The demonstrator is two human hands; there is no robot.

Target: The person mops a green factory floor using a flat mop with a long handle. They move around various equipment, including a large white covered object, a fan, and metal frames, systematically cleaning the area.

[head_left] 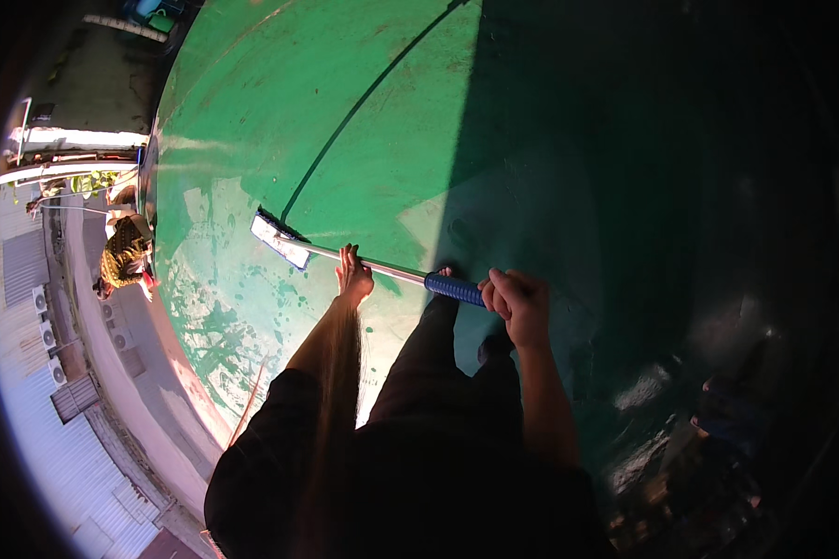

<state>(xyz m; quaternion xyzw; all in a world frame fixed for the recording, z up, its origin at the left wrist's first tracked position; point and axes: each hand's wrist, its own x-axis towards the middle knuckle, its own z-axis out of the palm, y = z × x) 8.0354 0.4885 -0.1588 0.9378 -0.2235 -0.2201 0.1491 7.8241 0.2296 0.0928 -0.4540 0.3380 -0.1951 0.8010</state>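
Below, the green floor [364,112] is wet and half in shadow, with a low wall [172,373] along its left edge. On it rests the brush head [280,239], at the end of a long metal handle [382,267]. The left hand [353,277] is wrapped around the middle of it. The right hand [515,300] is closed on the blue grip [454,289]. Probably even pressure and overlapping strokes work best, with careful feet near the edge.

Lighting: hard sun on green floor [280,102] from nine to twelve o'clock; deep shadow from one to five o'clock. Wet glare near four o'clock. Fisheye bending, black vignette at rim.
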